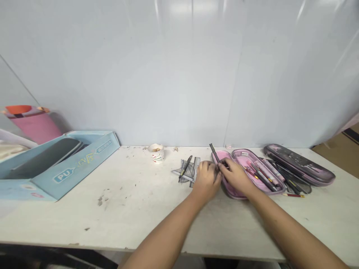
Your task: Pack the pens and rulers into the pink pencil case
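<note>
My right hand [233, 175] is closed around slim dark pencils [214, 151], whose upper ends stick out above the fingers. Beside it, touching at the fingertips, my left hand [206, 178] has its fingers curled; what lies inside them is hidden. Both hands are over the left half of an open pink pencil case [231, 192]. Its right half holds several pens [263, 177] and red pencils. Left of my left hand, a black pen [185, 169] lies on clear rulers and a set square [183, 175].
A second, dark pencil case [300, 164] stands at the right with pens beside it. A red pencil [293, 195] lies in front. A paper cup [157, 154] and a small eraser [228, 147] are near the wall. A blue box [75, 164] occupies the left, a pink bag [36, 125] behind.
</note>
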Motion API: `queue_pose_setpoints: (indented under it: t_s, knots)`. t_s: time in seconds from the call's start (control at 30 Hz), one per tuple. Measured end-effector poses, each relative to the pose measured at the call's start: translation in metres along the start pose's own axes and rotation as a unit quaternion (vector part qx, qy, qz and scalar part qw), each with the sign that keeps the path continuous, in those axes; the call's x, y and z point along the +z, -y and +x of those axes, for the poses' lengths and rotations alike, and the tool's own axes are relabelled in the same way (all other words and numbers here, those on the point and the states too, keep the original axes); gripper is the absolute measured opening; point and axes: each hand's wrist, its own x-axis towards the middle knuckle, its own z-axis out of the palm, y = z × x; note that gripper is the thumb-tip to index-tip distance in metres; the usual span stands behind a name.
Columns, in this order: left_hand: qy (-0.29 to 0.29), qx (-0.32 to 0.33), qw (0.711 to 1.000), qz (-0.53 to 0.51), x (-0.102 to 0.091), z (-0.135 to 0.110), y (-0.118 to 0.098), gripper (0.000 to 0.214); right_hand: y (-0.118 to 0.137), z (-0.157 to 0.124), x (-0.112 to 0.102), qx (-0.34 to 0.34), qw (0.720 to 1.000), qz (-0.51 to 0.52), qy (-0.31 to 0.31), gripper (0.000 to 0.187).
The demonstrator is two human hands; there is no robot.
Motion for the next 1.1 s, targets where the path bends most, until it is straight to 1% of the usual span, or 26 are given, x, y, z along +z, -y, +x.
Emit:
queue_pose_setpoints:
  t_s: [0.1, 0.13, 0.17, 0.2, 0.27, 0.33, 0.37, 0.47, 0.6, 0.67, 0.73, 0.8, 0.87, 0.9, 0.97, 1.1]
  knots:
    - [-0.051, 0.018, 0.998, 0.042, -0.012, 0.005, 0.0, 0.031, -0.013, -0.005, -0.013, -0.036, 0.994, -0.097, -0.031, 0.026]
    - [-0.055, 0.033, 0.996, 0.063, -0.015, 0.007, 0.001, 0.034, -0.017, -0.007, -0.016, -0.053, 0.989, -0.13, -0.043, 0.026]
    - [-0.045, 0.052, 0.994, 0.082, -0.017, 0.009, 0.002, 0.036, -0.021, -0.009, -0.018, -0.071, 0.984, -0.156, -0.053, 0.026]
    - [-0.021, 0.072, 0.993, 0.097, -0.018, 0.011, 0.003, 0.036, -0.025, -0.012, -0.018, -0.088, 0.979, -0.173, -0.061, 0.026]
    - [0.052, 0.099, 0.987, 0.115, -0.016, 0.012, 0.004, 0.035, -0.032, -0.017, -0.017, -0.115, 0.974, -0.184, -0.064, 0.026]
    - [0.121, 0.098, 0.98, 0.126, -0.012, 0.011, 0.003, 0.035, -0.035, -0.021, -0.014, -0.128, 0.973, -0.185, -0.056, 0.027]
    - [0.143, 0.09, 0.977, 0.133, -0.01, 0.01, 0.002, 0.035, -0.036, -0.023, -0.013, -0.131, 0.973, -0.185, -0.052, 0.027]
    - [0.173, 0.064, 0.97, 0.156, -0.006, 0.007, -0.002, 0.036, -0.036, -0.025, -0.013, -0.135, 0.972, -0.186, -0.049, 0.027]
    - [0.171, 0.037, 0.973, 0.15, -0.006, 0.006, -0.002, 0.035, -0.039, -0.023, -0.016, -0.137, 0.971, -0.188, -0.05, 0.026]
    - [0.154, 0.026, 0.98, 0.127, -0.007, 0.007, 0.0, 0.04, -0.042, -0.021, -0.017, -0.14, 0.972, -0.184, -0.052, 0.025]
    - [0.126, 0.011, 0.989, 0.082, -0.008, 0.007, 0.004, 0.041, -0.046, -0.02, -0.019, -0.138, 0.973, -0.174, -0.065, 0.024]
    - [0.092, -0.033, 0.995, 0.017, -0.009, 0.008, 0.008, 0.039, -0.05, -0.02, -0.021, -0.12, 0.976, -0.15, -0.097, 0.022]
    - [0.07, -0.084, 0.992, -0.055, -0.011, 0.008, 0.011, 0.037, -0.053, -0.019, -0.021, -0.09, 0.979, -0.117, -0.137, 0.02]
    - [0.067, -0.099, 0.989, -0.089, -0.011, 0.008, 0.012, 0.036, -0.054, -0.019, -0.021, -0.079, 0.98, -0.1, -0.152, 0.02]
    - [0.077, -0.099, 0.982, -0.144, -0.011, 0.008, 0.011, 0.033, -0.053, -0.02, -0.018, -0.074, 0.981, -0.076, -0.165, 0.019]
    - [0.101, -0.073, 0.971, -0.203, -0.005, 0.006, 0.005, 0.036, -0.047, -0.021, -0.01, -0.113, 0.979, -0.06, -0.16, 0.016]
